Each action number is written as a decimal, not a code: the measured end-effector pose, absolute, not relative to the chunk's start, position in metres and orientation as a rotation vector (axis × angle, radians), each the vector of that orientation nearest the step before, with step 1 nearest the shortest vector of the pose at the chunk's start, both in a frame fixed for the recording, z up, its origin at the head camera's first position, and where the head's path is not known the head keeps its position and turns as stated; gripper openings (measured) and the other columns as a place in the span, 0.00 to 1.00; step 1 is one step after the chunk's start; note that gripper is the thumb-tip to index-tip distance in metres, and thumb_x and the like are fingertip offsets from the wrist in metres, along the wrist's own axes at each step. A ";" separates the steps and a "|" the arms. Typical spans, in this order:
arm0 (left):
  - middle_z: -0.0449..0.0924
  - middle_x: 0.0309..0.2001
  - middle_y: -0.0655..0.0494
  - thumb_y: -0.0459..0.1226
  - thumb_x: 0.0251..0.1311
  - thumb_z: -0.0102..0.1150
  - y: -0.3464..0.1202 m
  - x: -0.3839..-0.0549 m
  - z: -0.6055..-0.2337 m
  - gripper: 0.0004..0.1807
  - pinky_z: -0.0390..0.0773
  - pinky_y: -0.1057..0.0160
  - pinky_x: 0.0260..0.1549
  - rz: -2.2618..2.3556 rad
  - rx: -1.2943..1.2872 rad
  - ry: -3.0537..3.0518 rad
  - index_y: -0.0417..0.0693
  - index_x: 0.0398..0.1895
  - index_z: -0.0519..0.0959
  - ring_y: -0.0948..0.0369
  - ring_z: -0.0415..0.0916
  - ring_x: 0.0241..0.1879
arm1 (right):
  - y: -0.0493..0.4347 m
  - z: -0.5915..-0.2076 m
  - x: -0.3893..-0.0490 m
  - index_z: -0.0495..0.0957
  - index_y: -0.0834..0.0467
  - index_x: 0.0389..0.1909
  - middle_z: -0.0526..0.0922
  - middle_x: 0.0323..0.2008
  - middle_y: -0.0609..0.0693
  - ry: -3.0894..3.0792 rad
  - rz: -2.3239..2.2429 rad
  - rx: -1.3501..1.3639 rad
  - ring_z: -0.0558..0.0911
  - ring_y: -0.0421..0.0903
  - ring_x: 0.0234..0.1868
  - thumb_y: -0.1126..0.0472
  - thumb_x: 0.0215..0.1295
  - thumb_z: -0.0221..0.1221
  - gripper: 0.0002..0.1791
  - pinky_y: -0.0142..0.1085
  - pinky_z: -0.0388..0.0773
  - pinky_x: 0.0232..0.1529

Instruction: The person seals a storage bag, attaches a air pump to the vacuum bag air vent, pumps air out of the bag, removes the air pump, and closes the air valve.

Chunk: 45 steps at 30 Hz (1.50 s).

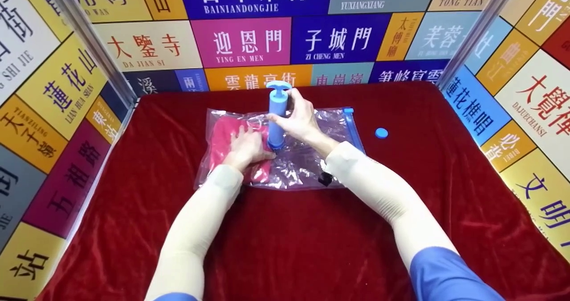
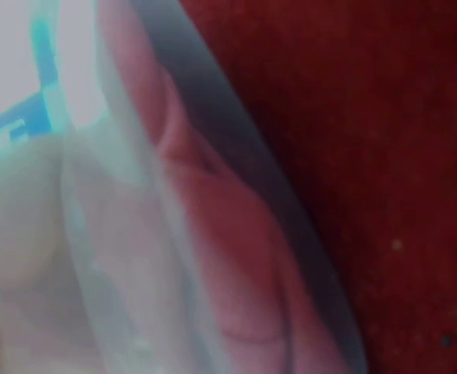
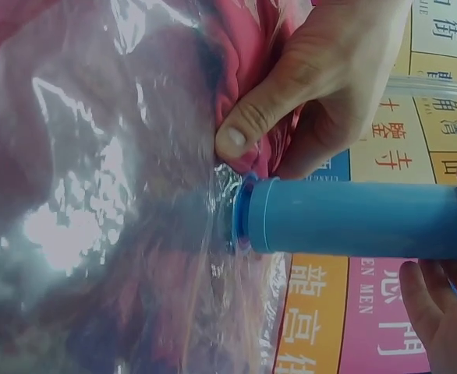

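A clear plastic vacuum bag lies flat, with a folded pink cloth inside its left part. On the bag's valve stands a blue hand pump, upright, its T-shaped handle at the top. My right hand grips the pump's barrel just under that handle. With fingers spread, my left hand presses on the bag over the cloth. Its thumb touches the film right beside the pump's base. Blurred pink cloth under film fills much of the left wrist view.
A round blue cap lies on the dark red velvet cloth right of the bag. The bag's blue zip slider sits at its far right corner. A small black patch shows near the bag's front edge. Printed panels wall in the table.
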State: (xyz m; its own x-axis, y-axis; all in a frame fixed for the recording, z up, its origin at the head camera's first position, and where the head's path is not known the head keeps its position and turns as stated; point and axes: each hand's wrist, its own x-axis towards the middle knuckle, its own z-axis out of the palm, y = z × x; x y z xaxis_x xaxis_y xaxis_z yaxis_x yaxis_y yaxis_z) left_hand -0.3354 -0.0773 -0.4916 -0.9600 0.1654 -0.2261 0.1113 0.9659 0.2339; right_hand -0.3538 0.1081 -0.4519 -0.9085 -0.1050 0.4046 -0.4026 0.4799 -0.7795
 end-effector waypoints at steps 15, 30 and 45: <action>0.53 0.91 0.37 0.65 0.59 0.79 -0.074 -0.337 -0.487 0.57 0.44 0.31 0.92 0.286 0.152 2.860 0.42 0.83 0.71 0.38 0.43 0.93 | 0.111 -0.447 -0.350 0.86 0.59 0.61 0.95 0.52 0.59 -2.439 1.404 0.487 0.95 0.56 0.50 0.53 0.64 0.81 0.28 0.51 0.94 0.55; 0.54 0.91 0.36 0.67 0.59 0.78 -0.070 -0.336 -0.486 0.55 0.46 0.30 0.91 0.237 0.143 2.865 0.47 0.83 0.73 0.37 0.44 0.93 | 0.112 -0.450 -0.348 0.87 0.61 0.52 0.95 0.40 0.58 -2.400 1.206 0.434 0.92 0.55 0.36 0.46 0.61 0.82 0.28 0.41 0.87 0.38; 0.50 0.92 0.37 0.68 0.58 0.78 -0.069 -0.340 -0.488 0.59 0.46 0.31 0.91 0.227 0.124 2.851 0.47 0.86 0.69 0.37 0.43 0.93 | 0.123 -0.451 -0.351 0.88 0.62 0.57 0.97 0.46 0.61 -2.373 1.291 0.549 0.96 0.57 0.42 0.52 0.63 0.80 0.26 0.52 0.95 0.47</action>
State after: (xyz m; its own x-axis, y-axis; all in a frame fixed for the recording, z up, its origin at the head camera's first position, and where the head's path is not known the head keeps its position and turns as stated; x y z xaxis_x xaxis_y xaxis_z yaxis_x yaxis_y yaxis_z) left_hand -0.3402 -0.0693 -0.4881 -0.9577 0.1063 -0.2673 0.0627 0.9840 0.1665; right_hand -0.3509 0.1231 -0.4507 -0.8503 -0.1544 0.5031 -0.5062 0.5012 -0.7018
